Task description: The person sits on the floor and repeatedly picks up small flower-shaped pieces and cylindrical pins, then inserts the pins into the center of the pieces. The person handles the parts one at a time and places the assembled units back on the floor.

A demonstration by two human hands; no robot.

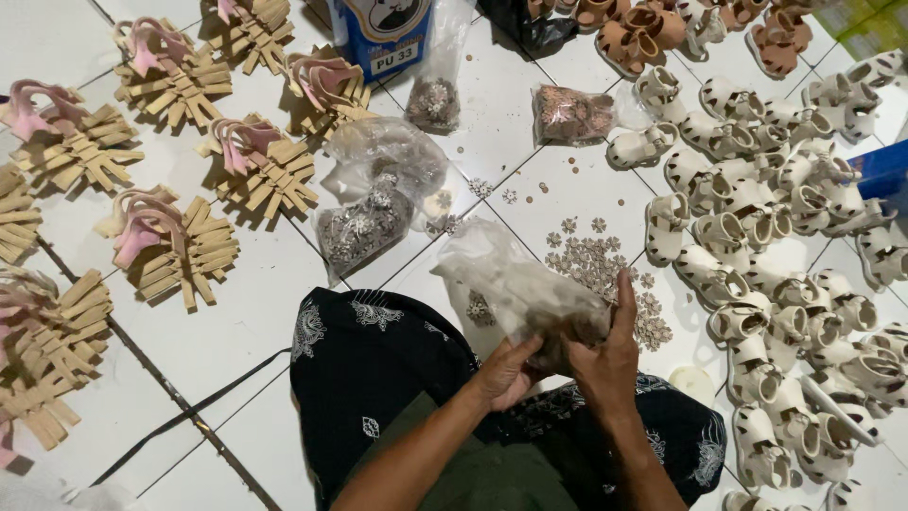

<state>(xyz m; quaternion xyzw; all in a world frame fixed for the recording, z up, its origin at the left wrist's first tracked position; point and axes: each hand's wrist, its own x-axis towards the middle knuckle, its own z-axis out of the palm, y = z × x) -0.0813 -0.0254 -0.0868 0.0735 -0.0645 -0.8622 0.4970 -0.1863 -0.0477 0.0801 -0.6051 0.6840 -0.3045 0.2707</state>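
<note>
My left hand [504, 372] and my right hand [607, 355] both grip a crumpled clear plastic bag [515, 284] above my lap, which is covered by a dark patterned cloth [378, 364]. The bag's lower end holds small dark decorative pieces, hidden partly by my fingers. My right hand's fingers reach up along the bag's right side. Just beyond the bag, a loose pile of small flower-shaped ornaments [605, 270] lies on the white tiled floor.
Several small cream sandals [776, 246] crowd the right side, with brown ones [643, 28] at the far top. Fanned tan strap bundles with pink pieces [170, 246] cover the left. Other clear bags of ornaments [378, 189] and a blue box [383, 33] sit ahead.
</note>
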